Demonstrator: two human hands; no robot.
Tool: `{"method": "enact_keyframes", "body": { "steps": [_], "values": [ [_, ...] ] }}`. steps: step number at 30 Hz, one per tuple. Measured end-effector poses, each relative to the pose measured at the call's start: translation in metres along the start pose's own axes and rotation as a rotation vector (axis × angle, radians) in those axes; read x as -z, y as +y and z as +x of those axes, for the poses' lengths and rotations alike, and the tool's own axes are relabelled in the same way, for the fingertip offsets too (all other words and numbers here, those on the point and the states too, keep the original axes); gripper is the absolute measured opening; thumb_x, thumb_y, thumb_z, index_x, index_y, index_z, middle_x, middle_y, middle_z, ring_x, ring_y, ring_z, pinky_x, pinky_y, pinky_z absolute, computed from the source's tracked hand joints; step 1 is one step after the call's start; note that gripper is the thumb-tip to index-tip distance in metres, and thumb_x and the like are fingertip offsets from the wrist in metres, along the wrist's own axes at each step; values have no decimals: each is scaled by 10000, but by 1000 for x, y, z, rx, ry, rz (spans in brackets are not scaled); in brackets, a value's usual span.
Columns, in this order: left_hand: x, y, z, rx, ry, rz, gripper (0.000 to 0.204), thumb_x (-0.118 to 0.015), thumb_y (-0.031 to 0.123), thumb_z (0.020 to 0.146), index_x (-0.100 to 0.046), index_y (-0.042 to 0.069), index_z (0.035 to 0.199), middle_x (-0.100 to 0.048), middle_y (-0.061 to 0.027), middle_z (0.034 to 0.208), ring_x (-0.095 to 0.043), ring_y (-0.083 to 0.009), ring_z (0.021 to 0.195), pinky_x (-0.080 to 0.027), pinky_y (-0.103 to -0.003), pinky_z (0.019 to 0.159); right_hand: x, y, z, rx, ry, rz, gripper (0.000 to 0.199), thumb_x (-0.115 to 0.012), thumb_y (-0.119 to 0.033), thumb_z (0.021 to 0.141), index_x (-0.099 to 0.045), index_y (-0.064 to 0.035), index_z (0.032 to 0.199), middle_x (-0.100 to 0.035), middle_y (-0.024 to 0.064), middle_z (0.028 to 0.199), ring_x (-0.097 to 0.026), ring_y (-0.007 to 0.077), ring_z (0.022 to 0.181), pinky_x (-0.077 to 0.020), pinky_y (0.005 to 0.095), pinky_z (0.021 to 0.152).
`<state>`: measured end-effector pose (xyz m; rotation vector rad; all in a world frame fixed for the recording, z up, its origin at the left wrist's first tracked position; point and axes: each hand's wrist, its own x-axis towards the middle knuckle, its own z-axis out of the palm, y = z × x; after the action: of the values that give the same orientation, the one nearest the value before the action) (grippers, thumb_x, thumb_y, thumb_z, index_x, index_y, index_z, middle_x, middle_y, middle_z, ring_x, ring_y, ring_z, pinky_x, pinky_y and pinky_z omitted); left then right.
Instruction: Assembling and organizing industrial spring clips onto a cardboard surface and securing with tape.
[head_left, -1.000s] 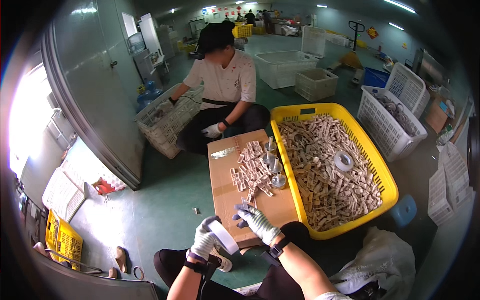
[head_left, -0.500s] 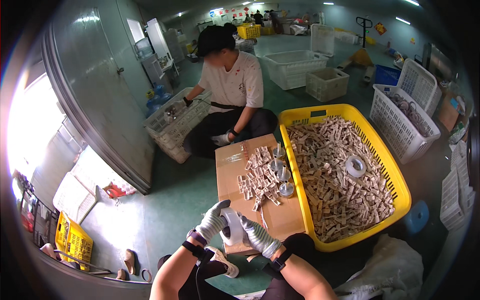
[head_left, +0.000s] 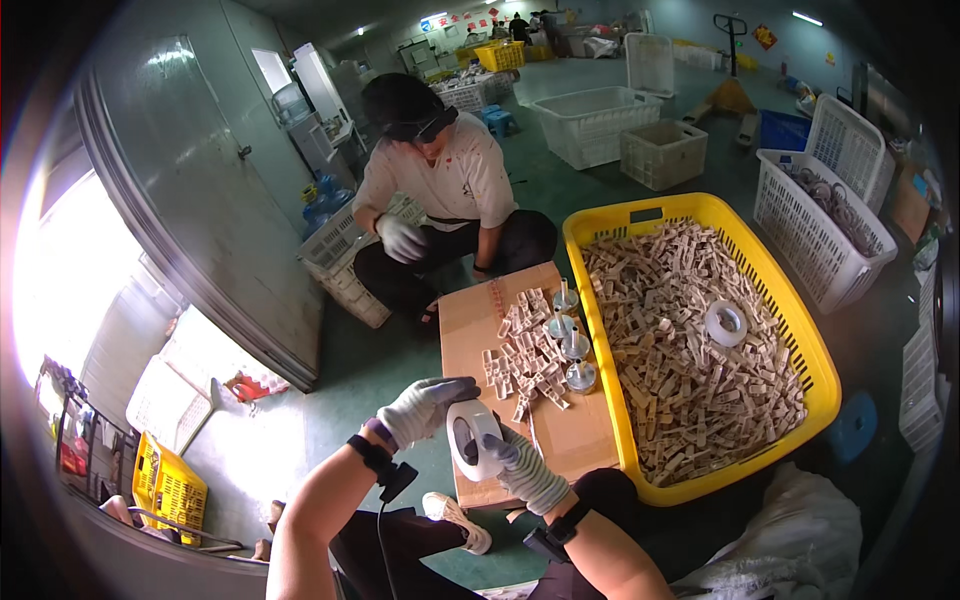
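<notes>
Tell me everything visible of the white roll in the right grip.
The white roll is a thick, smooth ring, apparently tape, with a wide hole through it. It is held on edge, slightly tilted, its open side facing the camera. It appears over the near left corner of the cardboard box; whether it rests there cannot be told. The right grip holds its right side, with fingers over the rim. The left grip is at its upper left; contact there is unclear.

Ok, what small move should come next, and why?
Probably steady the white roll in the right hand and bring the left fingertips onto its upper rim: the right hand grips its side, while the left hand's fingers stretch out near its top.
</notes>
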<state>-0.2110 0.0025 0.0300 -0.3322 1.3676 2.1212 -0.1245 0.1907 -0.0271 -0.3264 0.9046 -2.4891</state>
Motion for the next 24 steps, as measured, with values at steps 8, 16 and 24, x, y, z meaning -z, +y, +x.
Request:
{"method": "enact_keyframes", "body": {
  "steps": [8,16,24],
  "values": [
    [27,18,62,-342,352,39,371,-581,1,887,-512,-27,1251,-602,-239,1111,-622,-347,1004,-532,-423,912,-16,-14,-31,97,-46,-202,456,-688,-387,853,-567,-52,1138,-604,-11,933,-563,75,856,-461,234,781],
    [19,17,73,-260,224,47,610,-554,-42,868,-362,168,1408,-580,-197,1106,-621,-262,1005,-555,-397,839,-3,-9,-35,163,142,-198,506,-591,-480,894,-564,-29,1124,-631,5,875,-574,73,866,-470,252,760],
    [28,14,94,-404,515,-7,798,-594,-91,816,-203,164,1464,-588,-128,1033,-658,-235,823,-577,-353,743,14,-27,-23,-1,370,752,506,-629,-382,895,-481,-57,1254,-590,43,1150,-584,139,1028,-535,249,808]
  ]
}}
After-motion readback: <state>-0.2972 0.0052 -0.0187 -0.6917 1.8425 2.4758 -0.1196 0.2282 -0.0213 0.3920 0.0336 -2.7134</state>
